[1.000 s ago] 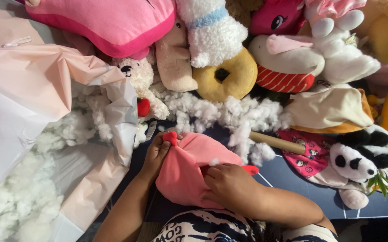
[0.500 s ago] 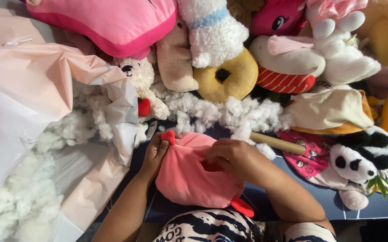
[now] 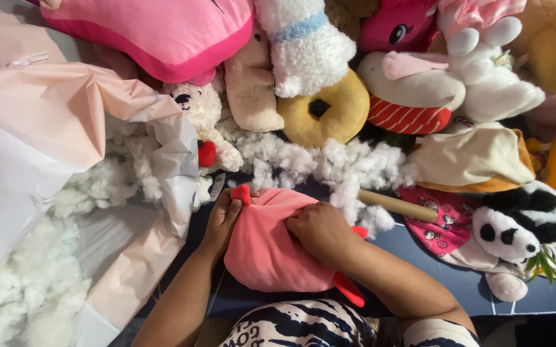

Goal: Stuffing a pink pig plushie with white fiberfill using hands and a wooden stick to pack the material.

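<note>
Both hands grasp a pink plush (image 3: pixel 265 257) lying at the near edge of the dark mat (image 3: pixel 419 257): the left hand (image 3: pixel 221 218) grips its upper left end, and the right hand (image 3: pixel 316 231) pinches the fabric at its top. White stuffing (image 3: pixel 316 160) lies just beyond it, and a wooden stick (image 3: pixel 397 205) lies to the right.

Soft, even indoor light falls from above, bright on the white stuffing (image 3: pixel 304 157) and the pale plastic bag (image 3: pixel 40 128), which looks slightly washed out. Shadows are faint, deepest under the pink cloth toy (image 3: pixel 271 250) and along the dark lower edge. Focus is fairly sharp throughout; the corners stretch a little.
</note>
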